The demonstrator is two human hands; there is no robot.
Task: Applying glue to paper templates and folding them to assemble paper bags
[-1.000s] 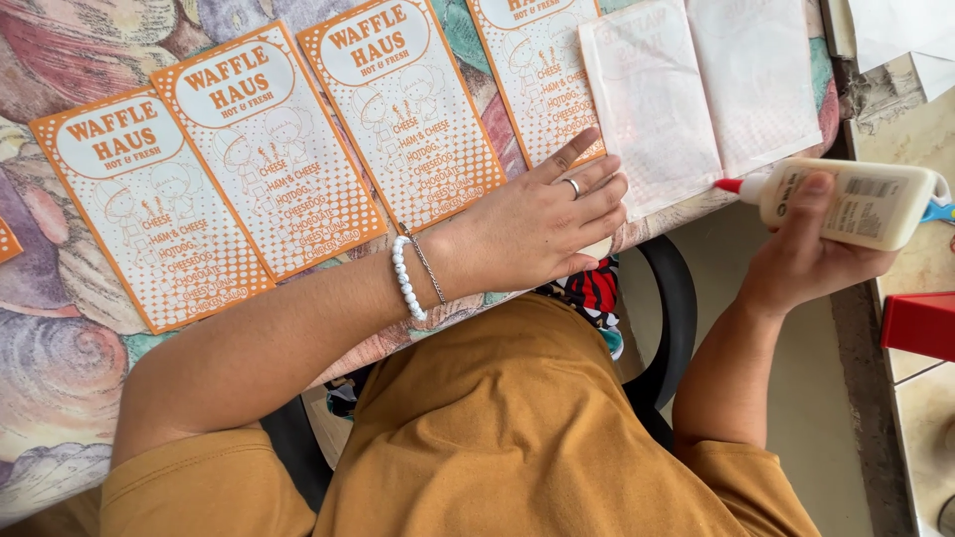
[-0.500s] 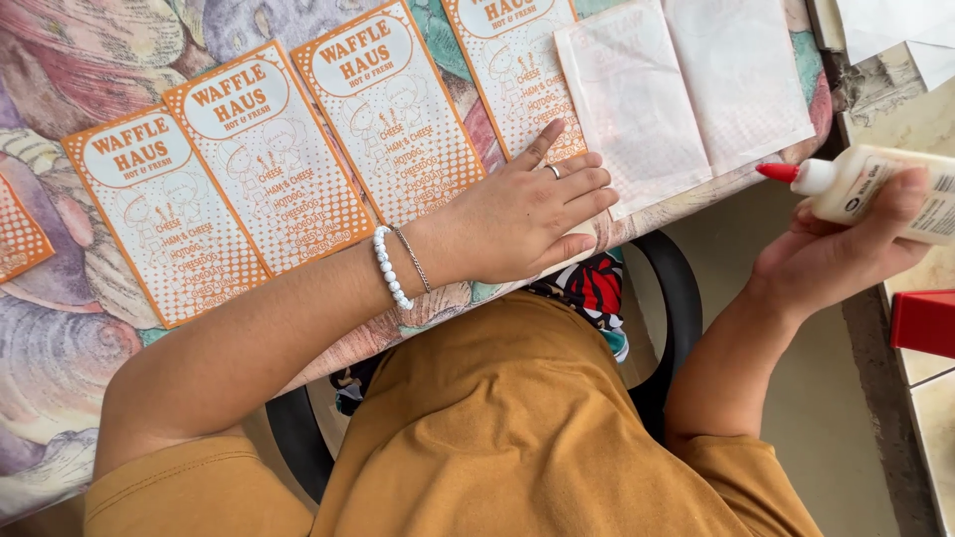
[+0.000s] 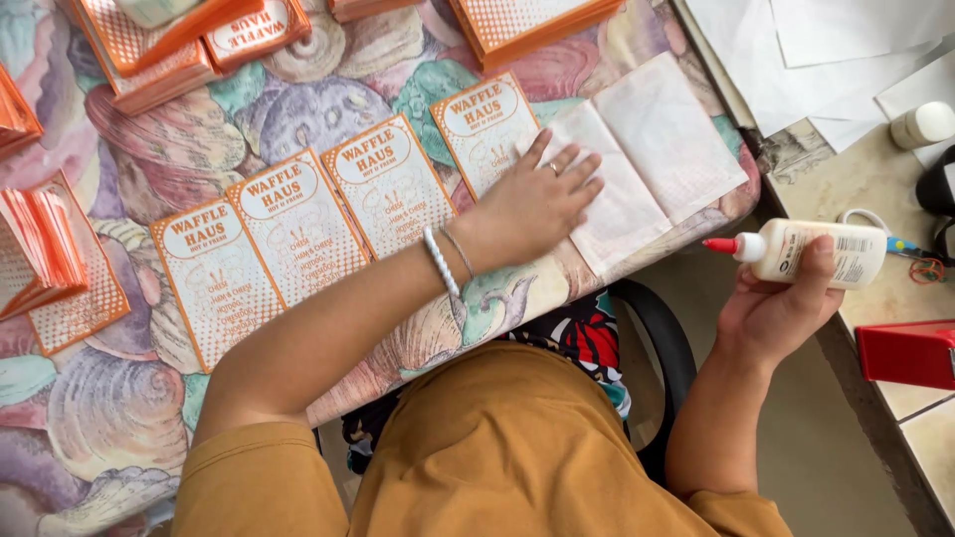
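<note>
The left hand [image 3: 537,204] has slid further onto the worktop [image 3: 119,438], fingers spread flat, pinning the open white paper bag [image 3: 657,164] beside four orange printed bags [image 3: 348,214]. Off the worktop's right edge, the right hand [image 3: 781,313] wraps one red-tipped glue bottle [image 3: 811,251], nozzle toward that white bag.

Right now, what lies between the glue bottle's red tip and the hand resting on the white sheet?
In the head view, only the white sheet and the table edge lie between the glue bottle and the left hand.

Bright even daylight, soft shadows, sharp focus, no glare
</note>
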